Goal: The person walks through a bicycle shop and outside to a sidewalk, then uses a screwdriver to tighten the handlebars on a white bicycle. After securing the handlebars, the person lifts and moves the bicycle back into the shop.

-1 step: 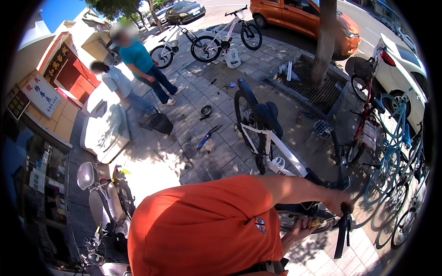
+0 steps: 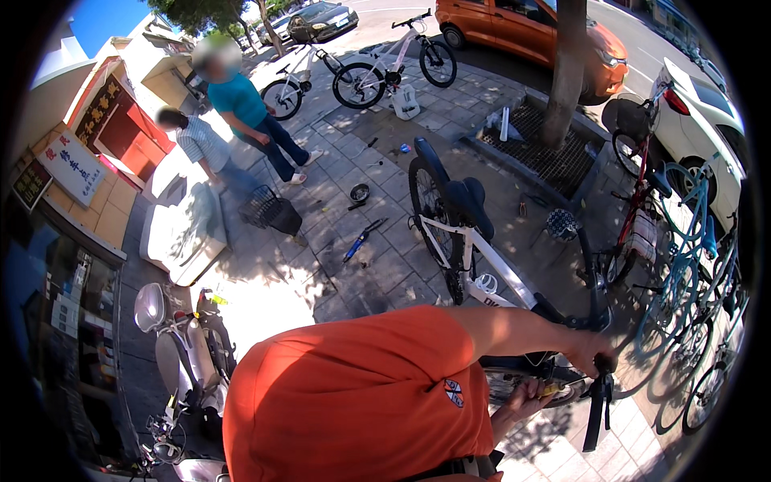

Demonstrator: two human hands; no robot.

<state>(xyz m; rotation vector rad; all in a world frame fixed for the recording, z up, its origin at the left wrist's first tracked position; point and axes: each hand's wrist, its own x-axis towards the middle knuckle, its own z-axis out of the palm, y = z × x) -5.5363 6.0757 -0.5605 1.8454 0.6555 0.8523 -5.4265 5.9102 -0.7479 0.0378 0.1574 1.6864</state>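
Op note: my L hand (image 2: 589, 351) is clasped on the handlebar (image 2: 596, 406), prob. steadying the white bike (image 2: 506, 275) on the paving (image 2: 393, 261); R hand (image 2: 522, 399) pinches a small yellow item (image 2: 551, 390).

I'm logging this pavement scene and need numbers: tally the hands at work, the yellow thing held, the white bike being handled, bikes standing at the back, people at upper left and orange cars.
Hands: 2
Yellow thing: 1
White bike: 1
Bikes at the back: 2
People: 2
Orange car: 1
Total: 9
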